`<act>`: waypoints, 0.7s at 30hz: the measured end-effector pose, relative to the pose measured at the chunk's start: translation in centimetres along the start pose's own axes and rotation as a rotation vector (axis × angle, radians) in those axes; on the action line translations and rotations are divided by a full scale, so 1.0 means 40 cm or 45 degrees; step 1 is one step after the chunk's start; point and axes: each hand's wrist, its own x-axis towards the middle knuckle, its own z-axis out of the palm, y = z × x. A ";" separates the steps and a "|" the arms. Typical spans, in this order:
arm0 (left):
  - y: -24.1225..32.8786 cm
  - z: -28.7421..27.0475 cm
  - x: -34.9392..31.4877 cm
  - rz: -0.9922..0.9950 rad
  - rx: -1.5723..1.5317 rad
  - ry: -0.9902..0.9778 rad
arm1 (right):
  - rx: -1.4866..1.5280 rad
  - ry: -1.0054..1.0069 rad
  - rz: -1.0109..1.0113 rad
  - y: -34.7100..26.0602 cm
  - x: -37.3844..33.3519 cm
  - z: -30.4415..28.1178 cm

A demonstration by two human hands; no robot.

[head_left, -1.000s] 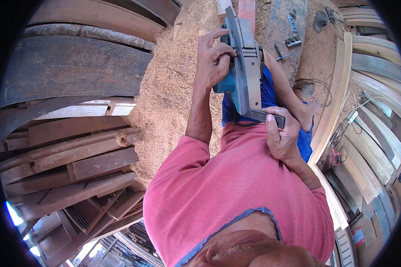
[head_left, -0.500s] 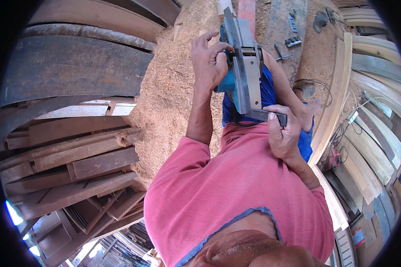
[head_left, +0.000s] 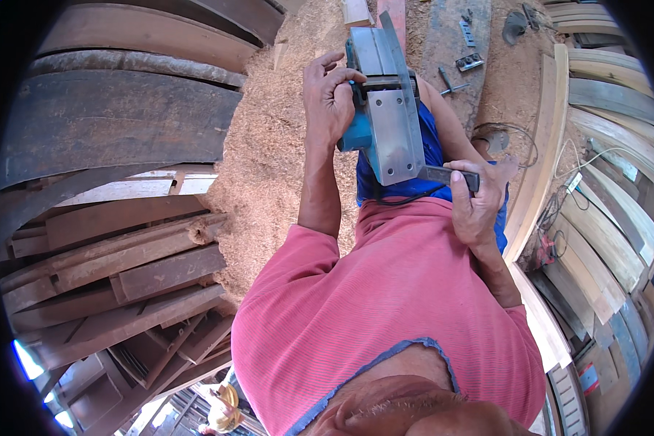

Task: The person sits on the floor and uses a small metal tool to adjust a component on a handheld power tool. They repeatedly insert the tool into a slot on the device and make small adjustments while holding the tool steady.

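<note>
An electric planer [head_left: 389, 134] with a teal body is turned upside down above my lap, its flat metal sole facing up. My left hand [head_left: 330, 102] grips it from the left side, fingers curled at the body near the cutter gap. In my right hand [head_left: 478, 203] is the dark stock of a try square [head_left: 450, 176], held between thumb and fingers. The square's long steel blade runs lengthwise along the right part of the sole, its far end reaching past the planer's front. Part of the planer's body and a dark cord are hidden beneath it.
Wood shavings [head_left: 258, 138] cover the ground. Beyond my leg, a plank [head_left: 454, 51] carries a T-handled tool [head_left: 450, 83] and a small metal block [head_left: 470, 62]. Stacked boards [head_left: 116, 120] stand on the left; more timber [head_left: 610, 211] and cables [head_left: 552, 207] lie on the right.
The planer has rolled so more of its sole faces up. The square's blade has shifted from slanting across the sole's middle to its right side, and my right hand has moved slightly right.
</note>
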 end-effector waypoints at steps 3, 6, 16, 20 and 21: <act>0.001 -0.003 0.001 -0.004 0.044 -0.022 | 0.021 -0.026 0.026 0.002 -0.001 0.000; 0.000 -0.006 0.001 -0.019 0.082 -0.054 | 0.022 -0.059 0.061 0.001 -0.003 -0.007; -0.003 -0.010 0.004 0.189 0.069 -0.102 | 0.003 -0.085 0.077 -0.003 -0.010 -0.012; 0.003 -0.014 0.012 0.244 0.092 -0.148 | -0.007 -0.082 0.057 -0.002 -0.010 -0.010; 0.006 -0.015 0.012 0.258 0.122 -0.146 | -0.013 -0.078 0.052 -0.003 -0.010 -0.010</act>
